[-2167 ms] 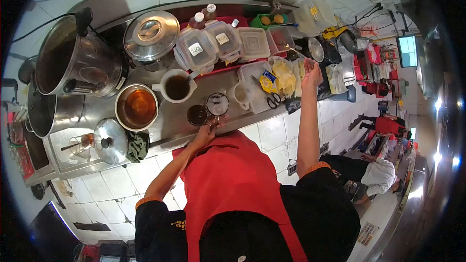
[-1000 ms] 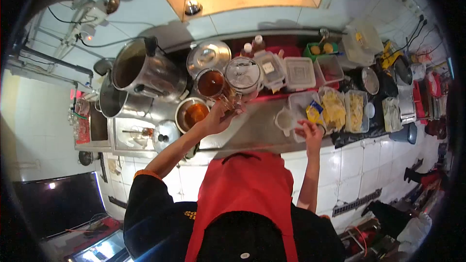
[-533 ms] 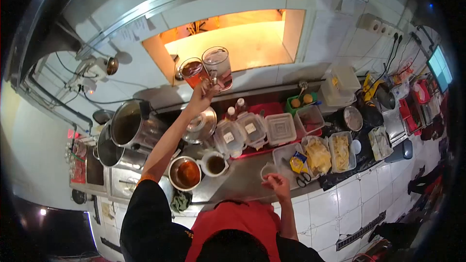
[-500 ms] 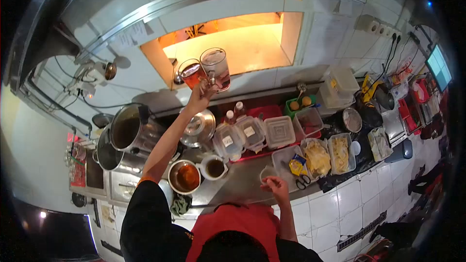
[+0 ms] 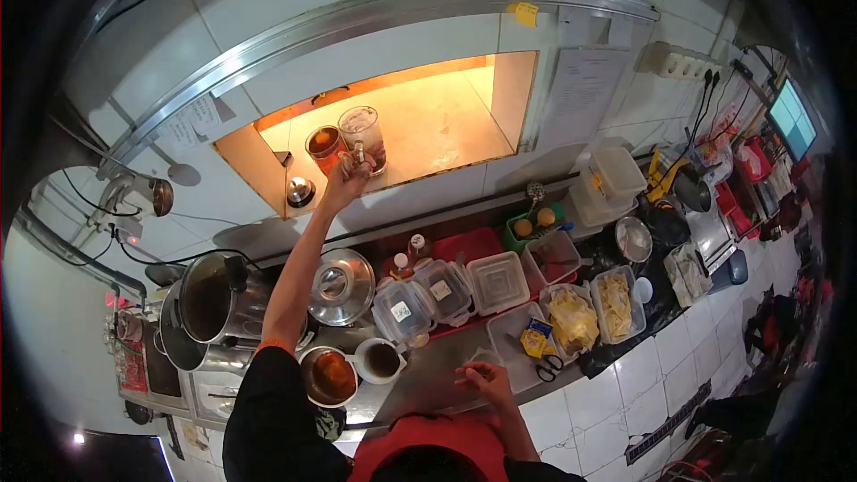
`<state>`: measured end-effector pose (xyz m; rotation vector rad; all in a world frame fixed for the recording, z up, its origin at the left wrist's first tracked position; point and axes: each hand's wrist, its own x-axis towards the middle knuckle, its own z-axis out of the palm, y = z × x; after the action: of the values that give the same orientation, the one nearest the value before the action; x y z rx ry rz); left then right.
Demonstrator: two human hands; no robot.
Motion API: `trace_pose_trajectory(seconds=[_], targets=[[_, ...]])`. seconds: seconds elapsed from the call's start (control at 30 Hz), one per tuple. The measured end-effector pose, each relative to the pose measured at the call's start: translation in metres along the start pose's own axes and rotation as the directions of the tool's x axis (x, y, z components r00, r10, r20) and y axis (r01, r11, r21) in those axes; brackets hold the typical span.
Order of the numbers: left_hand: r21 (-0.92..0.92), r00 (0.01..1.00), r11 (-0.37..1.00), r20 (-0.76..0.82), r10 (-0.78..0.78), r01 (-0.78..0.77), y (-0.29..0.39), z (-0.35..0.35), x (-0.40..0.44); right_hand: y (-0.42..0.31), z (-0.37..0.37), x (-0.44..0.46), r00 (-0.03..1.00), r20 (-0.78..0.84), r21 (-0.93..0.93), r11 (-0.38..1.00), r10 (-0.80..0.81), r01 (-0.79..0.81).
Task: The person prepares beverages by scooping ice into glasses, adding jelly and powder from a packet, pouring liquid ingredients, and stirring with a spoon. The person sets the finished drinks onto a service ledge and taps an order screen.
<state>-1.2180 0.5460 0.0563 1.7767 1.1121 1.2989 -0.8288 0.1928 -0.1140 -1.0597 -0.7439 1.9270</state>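
My left hand is closed round the handles of two glass mugs at the serving window. One glass mug holds a reddish-brown drink. Beside it, the taller glass mug looks paler, with some red low down. Both are upright over the window ledge; whether their bases touch it I cannot tell. Above the front of the steel counter, my right hand has its fingers loosely bent and apart, seemingly holding nothing. Just behind it is a small translucent item, partly covered by the fingers.
A call bell sits on the ledge left of the mugs. Below my left arm are a pot lid, a pot of reddish liquid and a white jug. Lidded tubs, scissors and a large pot line the counter.
My left hand has carried both mugs forward to the window ledge. My right hand has drawn back slightly from the small translucent item. The view has shifted.
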Motion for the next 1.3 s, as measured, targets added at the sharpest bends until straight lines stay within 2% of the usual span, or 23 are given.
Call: trace_pose_trajectory(seconds=[0.13,0.2,0.27,0.33,0.37,0.47,0.6,0.67,0.73,0.77,0.8,0.87,0.9,0.93,1.0,1.03,1.07,1.1,1.13,1.2,1.23,1.27,1.3], targets=[[-0.044,0.999,0.999,-0.020,0.028,-0.029,-0.003,0.003,0.010,-0.001,0.007,0.010,1.000,0.004,-0.048,0.998,0.027,-0.027],[-0.176,0.990,0.975,-0.012,0.139,-0.139,0.003,0.007,0.014,-0.011,0.015,0.014,0.997,0.016,-0.067,0.995,0.082,-0.080],[-0.088,0.979,0.976,0.038,-0.198,0.201,-0.012,-0.007,0.015,-0.015,0.022,0.016,0.997,0.031,-0.092,0.993,0.073,-0.069],[-0.175,0.999,0.985,-0.040,-0.013,0.005,-0.019,-0.005,0.018,-0.018,0.028,0.016,0.997,0.047,-0.114,0.992,0.059,-0.054],[-0.128,1.000,0.992,-0.011,0.014,-0.016,-0.015,-0.009,0.018,-0.019,0.030,0.016,0.996,0.039,-0.114,0.991,0.081,-0.076],[-0.187,0.994,0.977,0.032,0.108,-0.100,-0.009,-0.012,0.019,-0.010,0.027,0.017,0.993,0.041,-0.114,0.988,0.113,-0.108],[-0.178,0.987,0.977,0.083,0.136,-0.120,-0.024,-0.025,0.021,-0.009,0.028,0.013,0.988,0.062,-0.162,0.979,0.139,-0.127],[-0.182,0.995,0.979,0.023,0.100,-0.094,-0.028,-0.030,0.017,-0.014,0.031,0.010,0.986,0.084,-0.184,0.975,0.141,-0.124],[0.123,0.982,0.978,-0.099,-0.159,0.171,-0.049,-0.046,0.017,-0.016,0.033,0.004,0.984,0.105,-0.206,0.971,0.141,-0.117],[-0.013,0.988,0.996,-0.128,-0.085,0.084,-0.052,-0.045,0.014,-0.017,0.034,0.001,0.983,0.124,-0.228,0.968,0.133,-0.102],[-0.018,0.988,0.997,-0.130,-0.082,0.080,-0.054,-0.044,0.015,-0.018,0.034,-0.002,0.982,0.144,-0.252,0.964,0.125,-0.086],[-0.182,0.964,0.974,-0.254,0.082,-0.131,-0.052,-0.042,0.019,-0.016,0.034,-0.006,0.979,0.130,-0.252,0.960,0.158,-0.121],[-0.230,0.958,0.970,-0.288,0.003,-0.072,-0.050,-0.043,0.016,-0.014,0.033,-0.009,0.974,0.117,-0.244,0.956,0.195,-0.162],[-0.235,0.953,0.968,-0.303,0.009,-0.084,-0.054,-0.046,0.014,-0.011,0.030,-0.011,0.974,0.117,-0.263,0.952,0.193,-0.157],[-0.386,0.935,0.905,-0.353,0.031,-0.176,-0.068,-0.053,0.010,-0.005,0.025,-0.017,0.975,0.149,-0.297,0.948,0.165,-0.115],[-0.488,0.937,0.859,-0.348,-0.029,-0.155,-0.028,-0.046,-0.001,-0.009,0.026,-0.024,0.976,0.160,-0.273,0.957,0.149,-0.101],[-0.494,0.936,0.855,-0.352,-0.026,-0.161,-0.034,-0.046,-0.004,-0.007,0.023,-0.029,0.977,0.156,-0.280,0.955,0.146,-0.098],[-0.183,0.840,0.976,-0.543,0.002,-0.120,-0.039,-0.051,-0.008,-0.003,0.018,-0.033,0.980,0.154,-0.266,0.960,0.126,-0.082],[0.131,0.721,0.991,-0.687,0.095,-0.007,-0.051,-0.058,-0.010,0.001,0.015,-0.038,0.984,0.146,-0.246,0.967,0.102,-0.063],[0.544,0.542,0.833,-0.671,0.505,-0.102,-0.087,-0.073,-0.013,0.001,0.010,-0.050,0.990,0.121,-0.264,0.964,0.076,-0.042],[0.673,0.613,0.739,-0.600,0.514,0.040,-0.096,-0.085,-0.019,0.001,0.006,-0.057,0.993,0.099,-0.281,0.959,0.060,-0.030],[0.819,0.755,0.548,-0.466,0.461,0.171,-0.109,-0.097,-0.032,0.002,-0.001,-0.066,1.000,0.027,-0.255,0.967,0.002,0.005],[0.952,0.887,0.225,-0.279,0.367,0.207,-0.130,-0.110,-0.042,0.005,-0.009,-0.072,0.998,0.060,-0.256,0.966,-0.013,0.028]])
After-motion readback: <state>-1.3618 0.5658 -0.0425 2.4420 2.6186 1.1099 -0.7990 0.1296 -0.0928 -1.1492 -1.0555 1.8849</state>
